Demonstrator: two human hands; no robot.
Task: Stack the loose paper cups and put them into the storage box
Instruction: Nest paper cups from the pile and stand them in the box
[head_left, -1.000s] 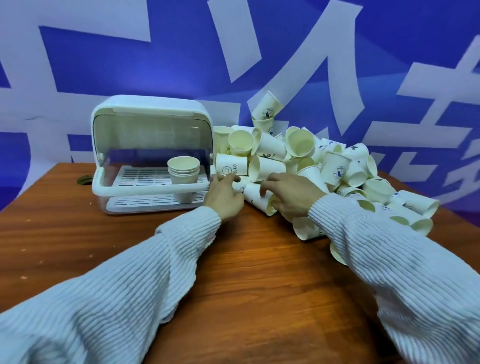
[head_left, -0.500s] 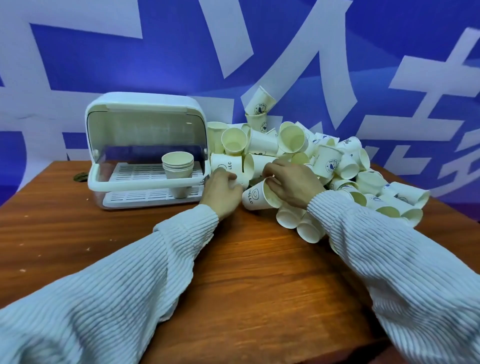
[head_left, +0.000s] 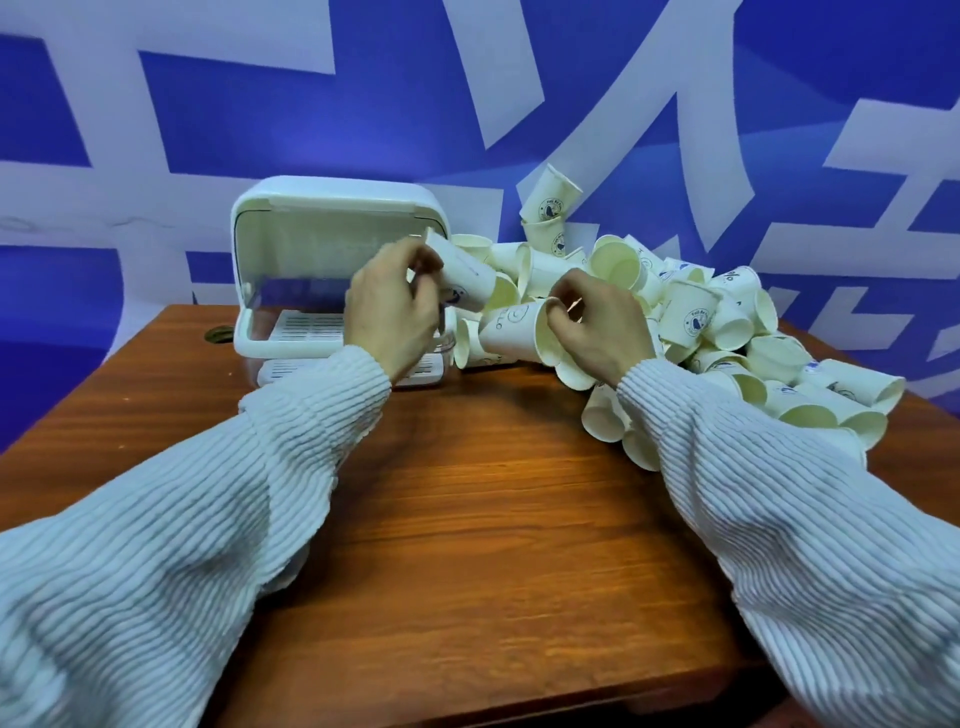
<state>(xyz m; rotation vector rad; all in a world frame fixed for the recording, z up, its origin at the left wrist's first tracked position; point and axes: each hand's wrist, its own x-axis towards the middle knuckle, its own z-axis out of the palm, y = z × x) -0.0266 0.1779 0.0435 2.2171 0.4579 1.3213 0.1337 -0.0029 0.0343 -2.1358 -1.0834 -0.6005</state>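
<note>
A: Foreground. Which surface carries the scene?
B: A brown wood-grain desk. Two arms in white ribbed knit sleeves reach forward across it.

A: Middle ground, left hand?
B: The left hand is raised above the desk in front of the box. Its fingers are curled round a cream paper cup with a blue round logo, which is tilted, its base toward the right hand.

A: Middle ground, right hand?
B: The right hand is also lifted. Its fingers pinch the rim of a second cream paper cup printed with a smile mark, held on its side with the mouth toward the hand. The two held cups are near each other; whether they touch cannot be told.

A: Behind the hands?
B: A white plastic storage box with a raised clear lid stands on the desk at left, its slatted tray partly hidden by the left hand. To its right lies a loose heap of cream paper cups, some upright, most on their sides, spreading toward the desk's right edge.

A: Background?
B: A blue wall banner with large white strokes.
</note>
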